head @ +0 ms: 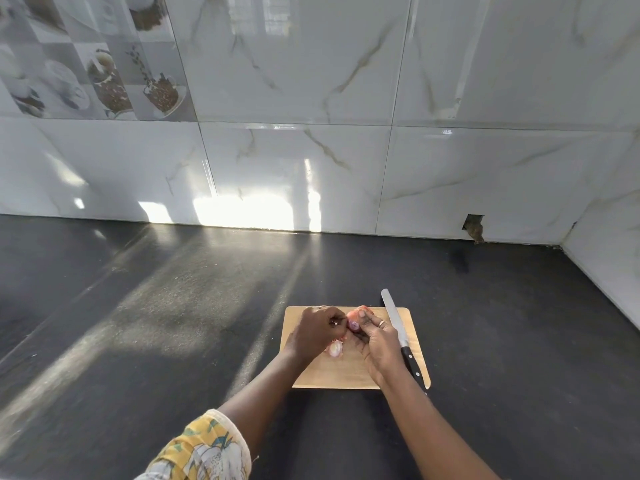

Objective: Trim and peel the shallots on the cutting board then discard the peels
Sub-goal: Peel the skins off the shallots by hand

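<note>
Tiled wall (311, 150): marble-look tiles are seen behind the counter, with a second wall meeting them at the far right corner
Countertop (156, 306): a dark surface streaked with sunlight; broad stretches are seen left of the board and between the board and the wall, and a narrower stretch to the right
Cutting board (332, 372): a pale wooden board is set near the front of the countertop, well apart from both walls; its near half is left uncovered between the forearms
Knife (398, 327): laid along the board's right edge, just beside the right hand; the blade tip passes the far edge and the black handle overhangs the near right corner
Sleeve (204, 448): a yellow floral cuff is seen on the left forearm
Right hand (377, 344): fingers and thumb are curled round the shallot from the right, above the board's far middle
Left hand (317, 332): fingers are curled, the tips pinched against the shallot's left side; whether skin or bulb is pinched cannot be told
Shallot (354, 325): purple, held between both hands over the board
Unpeeled shallot (360, 311): orange-skinned, seen just behind the fingertips near the far edge
Peeled shallot (335, 348): pale, lying on the board below the left hand
Peels (341, 338): orange scraps are seen beside the peeled shallot
</note>
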Demonstrator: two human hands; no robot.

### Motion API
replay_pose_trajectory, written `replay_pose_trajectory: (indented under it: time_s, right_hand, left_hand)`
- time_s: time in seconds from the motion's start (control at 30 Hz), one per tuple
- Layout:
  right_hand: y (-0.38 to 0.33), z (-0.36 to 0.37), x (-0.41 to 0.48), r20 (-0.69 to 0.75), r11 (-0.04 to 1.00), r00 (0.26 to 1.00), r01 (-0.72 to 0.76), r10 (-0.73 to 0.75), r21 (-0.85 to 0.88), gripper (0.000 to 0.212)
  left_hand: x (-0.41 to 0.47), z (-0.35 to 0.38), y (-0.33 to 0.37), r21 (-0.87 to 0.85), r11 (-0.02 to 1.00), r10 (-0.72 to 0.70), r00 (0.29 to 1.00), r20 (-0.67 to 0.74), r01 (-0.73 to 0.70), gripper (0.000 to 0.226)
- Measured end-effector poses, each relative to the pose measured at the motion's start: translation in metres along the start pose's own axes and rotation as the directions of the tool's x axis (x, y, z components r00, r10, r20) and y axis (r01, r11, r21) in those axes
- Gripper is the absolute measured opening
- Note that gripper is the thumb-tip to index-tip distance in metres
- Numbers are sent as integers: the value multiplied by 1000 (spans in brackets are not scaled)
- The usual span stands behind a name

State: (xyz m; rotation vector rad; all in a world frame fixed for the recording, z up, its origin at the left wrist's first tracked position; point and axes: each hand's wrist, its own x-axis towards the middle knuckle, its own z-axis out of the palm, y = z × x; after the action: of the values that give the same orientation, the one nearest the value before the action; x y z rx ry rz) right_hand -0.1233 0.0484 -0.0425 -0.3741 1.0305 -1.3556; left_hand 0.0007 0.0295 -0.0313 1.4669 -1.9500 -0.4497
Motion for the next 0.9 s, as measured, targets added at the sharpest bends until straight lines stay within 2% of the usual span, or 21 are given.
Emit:
replay_pose_trajectory:
  time_s: [0.23,0.4,0.47,0.53,0.67,0.83,0.9]
  right_hand:
    - [-1,2,2,21,1000,1000,4,-5,19,37]
    - [-1,0,2,23,1000,999,-29,29,-10,35]
    - [-2,-1,1,17,999,999,-34,35,-31,32]
    - [-2,0,1,24,999,999,-37,38,-26,32]
    - [-3,3,1,58,999,998,-23,21,28,21]
    - [-6,6,0,60,998,998,-11,7,62,21]
    - [-6,7,0,59,996,998,-14,9,89,21]
  left_hand:
    - [1,2,1,-41,998,-44,998,-37,42,11]
    - [2,0,0,-176,973,-158,986,-52,147,5]
    - [2,-1,-2,-285,945,-176,984,-31,160,7]
    - [1,-1,-4,-421,886,-191,980,50,194,13]
    - [3,2,-4,-536,793,-217,956,197,291,18]
    - [7,7,1,-719,505,-313,878,363,478,18]
    - [10,10,4,-739,452,-323,864,386,500,19]
